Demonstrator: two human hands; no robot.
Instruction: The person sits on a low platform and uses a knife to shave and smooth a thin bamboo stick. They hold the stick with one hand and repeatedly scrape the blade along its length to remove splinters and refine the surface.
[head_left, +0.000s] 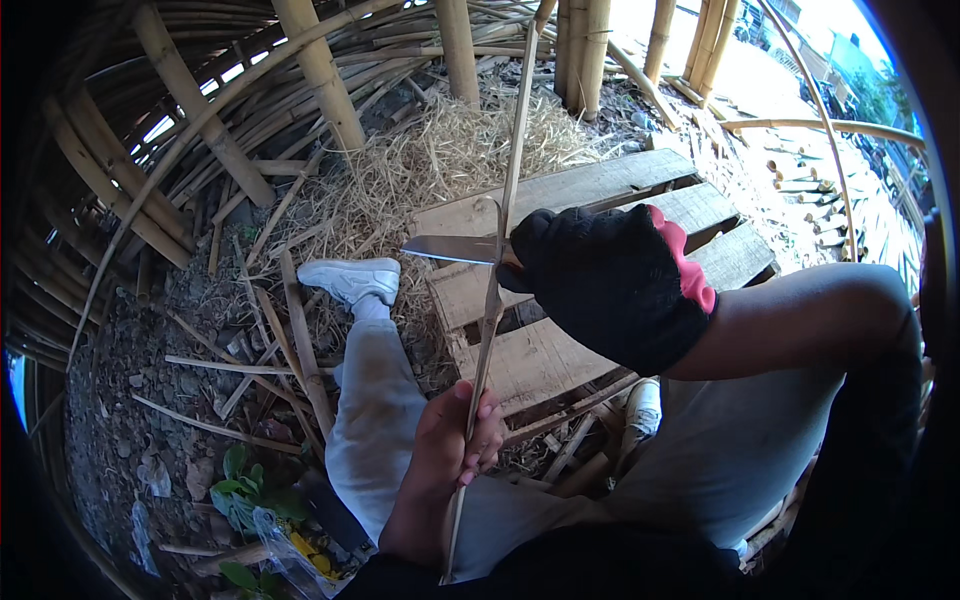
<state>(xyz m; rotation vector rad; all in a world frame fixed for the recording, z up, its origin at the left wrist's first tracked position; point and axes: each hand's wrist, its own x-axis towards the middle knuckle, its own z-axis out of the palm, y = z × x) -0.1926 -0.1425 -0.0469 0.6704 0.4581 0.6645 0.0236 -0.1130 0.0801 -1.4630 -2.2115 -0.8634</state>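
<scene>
Strip (516,140): long, narrow, tan length of split bamboo; slopes from the top middle of the view down to the person's lap, in front of the left part of a low bench of pale wooden slats (545,362).
Knife (448,248): broad grey steel blade with a brown handle, mostly hidden; lies crosswise to the strip, tip to the left, meeting it close to the knuckles.
Right hand (600,285): covered by a black glove with a red-pink cuff (683,262); grip clamped around the knife handle.
Left hand (460,435): bare; grip closed on the lower part of the strip, thumb and fingers around it, below the blade.
Curl (488,204): thin, pale sliver standing at the strip just above the blade; suggests a shaving cut.
Blade angle: best kept shallow, so that the edge skims the surface and does not dig in.
Pressure: light and even; a deep bite could split or snap so slender a piece.
Support: hold the strip firm and in line with the stroke; flexing would give uneven thickness.
Caution: the bright lower edge appears to be the sharp one and faces the bare fingers; keep them well apart from it.
Footing: white shoe (352,280) stands left of the bench, beside straw-coloured shavings (430,150).
</scene>
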